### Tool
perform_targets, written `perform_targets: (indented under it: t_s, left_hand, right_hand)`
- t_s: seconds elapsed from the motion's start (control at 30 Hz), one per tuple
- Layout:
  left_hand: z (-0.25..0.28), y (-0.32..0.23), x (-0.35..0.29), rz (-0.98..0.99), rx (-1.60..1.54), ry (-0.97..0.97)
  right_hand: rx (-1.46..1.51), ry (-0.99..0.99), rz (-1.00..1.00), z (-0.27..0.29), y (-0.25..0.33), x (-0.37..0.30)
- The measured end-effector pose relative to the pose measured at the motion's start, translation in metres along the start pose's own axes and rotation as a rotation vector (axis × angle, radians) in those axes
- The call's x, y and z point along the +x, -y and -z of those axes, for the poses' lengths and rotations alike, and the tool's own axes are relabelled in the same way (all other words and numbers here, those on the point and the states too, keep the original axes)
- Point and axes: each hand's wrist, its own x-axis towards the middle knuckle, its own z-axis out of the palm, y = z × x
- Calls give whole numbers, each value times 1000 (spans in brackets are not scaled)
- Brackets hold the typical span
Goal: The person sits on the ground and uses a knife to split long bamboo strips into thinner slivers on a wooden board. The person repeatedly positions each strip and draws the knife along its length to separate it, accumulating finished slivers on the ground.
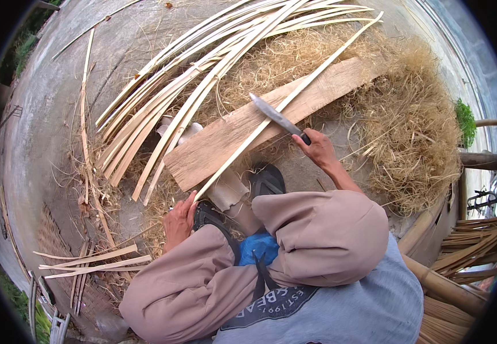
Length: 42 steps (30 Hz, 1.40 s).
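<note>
A long pale strip, looking like split bamboo (324, 65), lies slantwise across a wooden board (202, 150). Its near end is pinched in the fingers of my left hand (179, 222), beside my left foot. My right hand (319, 150) is closed round the dark handle of a knife (279, 116). The blade points to the far left and crosses over the strip about the board's middle; whether it touches the strip I cannot tell. The board rests tilted, its near end close to my feet.
Many long pale strips (202, 71) lie fanned out beyond the board. Curly shavings (414, 126) pile up on the right. Several short strips (96, 267) lie at the near left. Bamboo poles (443, 284) and bundled strips (478, 249) stand at the right. My sandalled feet (267, 181) flank the board's near side.
</note>
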Motion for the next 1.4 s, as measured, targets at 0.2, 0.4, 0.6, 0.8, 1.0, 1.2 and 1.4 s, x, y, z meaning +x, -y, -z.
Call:
perform_targets:
  t_s: [0.2,0.4,0.6,0.8,1.0,1.2,1.4]
  left_hand:
    - [13,-23,33,169,-286,319]
    - [-26,-14,44,106,-334,241]
    - [-21,-31,43,130,-293,184]
    - [-12,-26,50,176,-297,299]
    - [14,29,7,213,-455,395]
    - [11,22,11,282,-656,497]
    - [-8,-11,74,527,-986,870]
  right_hand:
    - [211,-179,-489,33,-71,43]
    - [159,286,257,-23,125,-79]
    - [-5,86,-114,21,-5,2]
    - [155,58,-314,20,14,27]
    - [8,-7,-42,11,-3,-23]
    - [95,-127,-420,24,-46,39]
    - [90,237,128,-27,97,-83]
